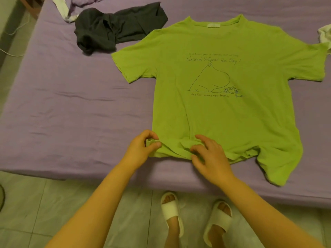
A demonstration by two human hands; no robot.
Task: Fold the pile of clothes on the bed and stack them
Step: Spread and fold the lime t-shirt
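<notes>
A lime-green T-shirt [222,111] with a line drawing and handwriting on its front lies spread flat on the purple bed [75,111], collar at the far side. My left hand [143,147] pinches the shirt's near left hem corner between thumb and fingers. My right hand [209,154] lies on the bunched hem a little to the right, its fingers curled into the fabric. The hem's right corner hangs crumpled over the bed's near edge.
A crumpled dark grey garment [114,31] lies at the far left of the bed. White and lilac cloth [69,8] sits behind it, and a white piece [325,34] at the right edge. Tiled floor [59,204] and my slippered feet [193,217] are below.
</notes>
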